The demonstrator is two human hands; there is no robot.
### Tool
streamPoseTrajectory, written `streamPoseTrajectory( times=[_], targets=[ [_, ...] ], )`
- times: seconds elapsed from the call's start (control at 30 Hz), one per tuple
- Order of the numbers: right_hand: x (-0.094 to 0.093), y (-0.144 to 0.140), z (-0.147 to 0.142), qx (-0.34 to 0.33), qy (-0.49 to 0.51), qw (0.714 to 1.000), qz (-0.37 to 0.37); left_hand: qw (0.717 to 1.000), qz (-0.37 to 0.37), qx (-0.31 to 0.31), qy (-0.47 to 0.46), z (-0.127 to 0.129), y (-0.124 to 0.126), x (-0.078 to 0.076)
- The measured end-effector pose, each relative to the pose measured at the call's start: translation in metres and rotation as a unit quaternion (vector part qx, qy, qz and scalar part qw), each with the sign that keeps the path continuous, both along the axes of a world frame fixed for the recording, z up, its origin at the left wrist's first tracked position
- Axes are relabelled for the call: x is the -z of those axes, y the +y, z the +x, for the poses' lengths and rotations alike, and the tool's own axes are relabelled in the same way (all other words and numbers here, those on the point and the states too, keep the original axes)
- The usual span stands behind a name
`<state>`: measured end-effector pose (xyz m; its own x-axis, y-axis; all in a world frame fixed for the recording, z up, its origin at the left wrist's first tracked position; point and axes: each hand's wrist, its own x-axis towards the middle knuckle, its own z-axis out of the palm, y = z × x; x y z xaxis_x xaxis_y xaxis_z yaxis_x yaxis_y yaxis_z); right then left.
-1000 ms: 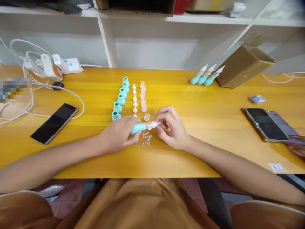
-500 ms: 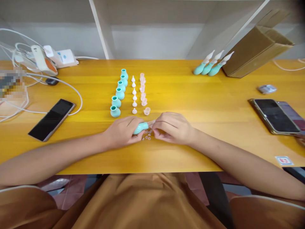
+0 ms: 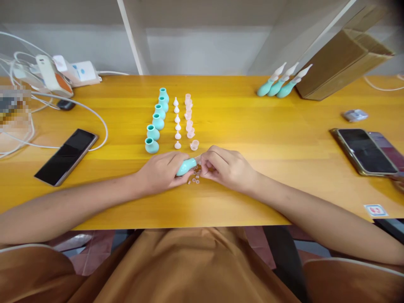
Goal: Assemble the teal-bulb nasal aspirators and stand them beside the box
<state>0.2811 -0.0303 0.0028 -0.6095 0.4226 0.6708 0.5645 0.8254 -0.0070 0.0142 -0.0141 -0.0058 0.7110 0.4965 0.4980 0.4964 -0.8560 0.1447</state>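
My left hand [image 3: 160,172] grips a teal rubber bulb [image 3: 187,166] lying sideways on the yellow table [image 3: 252,139]. My right hand [image 3: 229,168] is closed over the clear nozzle end of that same bulb, hiding the tip. Several tiny pale rings [image 3: 195,179] lie on the table just below the bulb. Behind my hands stand three rows: teal bulbs [image 3: 157,122], small white cones [image 3: 177,124] and pale pink caps [image 3: 190,122].
Three finished teal bulbs with white nozzles [image 3: 280,84] lie by a cardboard box [image 3: 341,63] at the back right. A black phone [image 3: 66,156] and white cables [image 3: 47,105] sit left. Another phone [image 3: 362,150] and a small packet [image 3: 355,115] sit right.
My right hand has closed over the nozzle, which showed a second ago. The camera tilted down, so the shelf top left the view. Both hands stayed in place.
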Motion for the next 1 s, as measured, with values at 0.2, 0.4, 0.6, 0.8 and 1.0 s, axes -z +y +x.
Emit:
streamPoseTrajectory(
  times=[0.2, 0.4, 0.6, 0.8, 1.0],
  targets=[
    [-0.0009, 0.0019, 0.0038, -0.03, 0.023, 0.999, -0.027, 1.0, -0.017, -0.007, -0.009, 0.0012, 0.0, -0.0007],
    [-0.0003, 0.0011, 0.0056, -0.021, 0.109, 0.982, -0.151, 0.999, -0.031, -0.016, -0.027, 0.0012, 0.0009, -0.0006],
    [-0.0005, -0.0028, -0.0002, 0.056, 0.052, 0.98, -0.181, 0.999, 0.04, 0.01, -0.009, 0.002, 0.0, -0.0046],
    [-0.0005, -0.0017, 0.0018, 0.027, 0.043, 0.987, -0.155, 0.997, 0.067, 0.025, -0.016, 0.0033, -0.001, -0.0064],
    [-0.0002, -0.0037, -0.0002, 0.064, 0.033, 0.992, -0.099, 0.998, 0.054, 0.019, -0.025, 0.0039, -0.0012, -0.006]
  ],
)
